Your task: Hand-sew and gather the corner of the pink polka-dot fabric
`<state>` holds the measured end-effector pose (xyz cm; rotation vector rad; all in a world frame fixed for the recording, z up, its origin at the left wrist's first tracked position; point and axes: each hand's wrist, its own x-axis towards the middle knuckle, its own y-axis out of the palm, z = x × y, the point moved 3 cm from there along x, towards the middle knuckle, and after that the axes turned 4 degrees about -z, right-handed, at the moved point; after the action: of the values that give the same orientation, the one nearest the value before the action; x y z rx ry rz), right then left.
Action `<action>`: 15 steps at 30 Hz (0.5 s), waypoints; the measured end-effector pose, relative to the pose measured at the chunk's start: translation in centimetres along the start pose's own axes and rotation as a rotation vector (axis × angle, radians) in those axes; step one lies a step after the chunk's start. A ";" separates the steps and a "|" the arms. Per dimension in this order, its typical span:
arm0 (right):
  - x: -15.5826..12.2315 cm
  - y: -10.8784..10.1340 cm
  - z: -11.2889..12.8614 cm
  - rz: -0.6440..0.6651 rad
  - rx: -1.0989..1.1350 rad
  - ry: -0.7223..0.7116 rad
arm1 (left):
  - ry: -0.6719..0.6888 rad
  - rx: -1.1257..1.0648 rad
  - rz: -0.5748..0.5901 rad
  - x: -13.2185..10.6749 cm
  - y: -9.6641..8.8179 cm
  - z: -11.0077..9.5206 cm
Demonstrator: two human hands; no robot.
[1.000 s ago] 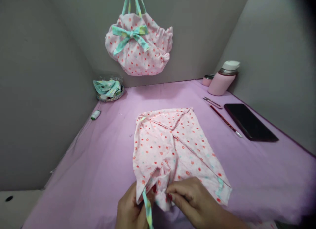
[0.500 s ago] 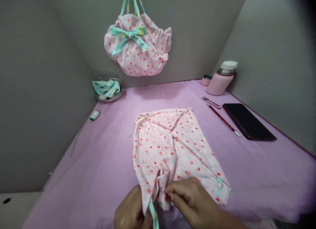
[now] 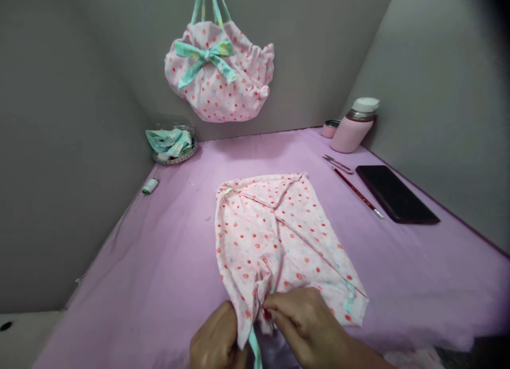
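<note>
A pink fabric piece (image 3: 287, 241) with small red flowers lies on the purple cloth, its near edge bunched up between my hands. My left hand (image 3: 219, 337) is closed on the near left corner of the fabric, its fingertips mostly hidden beneath. From that corner hangs a mint-green strap (image 3: 255, 348). My right hand (image 3: 306, 321) pinches the gathered near edge between thumb and forefinger, just right of my left hand. Something small and dark red shows at the right fingertips; I cannot make out what it is.
Purple cloth (image 3: 171, 252) covers the table. On the right lie a black phone (image 3: 394, 194), a red pencil (image 3: 356, 191) and thread snips (image 3: 338, 164); a pink bottle (image 3: 354, 127) stands behind. A spotted bag (image 3: 219, 77) hangs ahead. Back left are a tray (image 3: 175, 159) and a thread spool (image 3: 150, 186).
My hands have drawn a little closer together, the left one shifting right with the fabric corner and strap. The whole view has moved slightly.
</note>
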<state>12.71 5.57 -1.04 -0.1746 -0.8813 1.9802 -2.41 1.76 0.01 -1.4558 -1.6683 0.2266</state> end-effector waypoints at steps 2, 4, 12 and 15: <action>0.0 0.0 0.0 0.003 0.004 -0.003 | -0.027 -0.002 0.013 -0.1 0.1 0.1; 0.0 0.0 -0.1 0.006 0.001 0.002 | -0.119 -0.058 0.013 -0.2 0.2 0.2; -0.1 0.0 0.0 0.006 -0.012 -0.015 | -0.368 -0.204 -0.068 -0.6 0.7 0.2; 0.1 0.1 0.0 0.017 -0.010 -0.009 | -0.331 -0.199 -0.036 -0.2 0.5 0.1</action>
<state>12.64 5.60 -1.07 -0.1795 -0.8982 1.9938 -2.19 1.74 -0.45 -1.5992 -2.0296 0.3010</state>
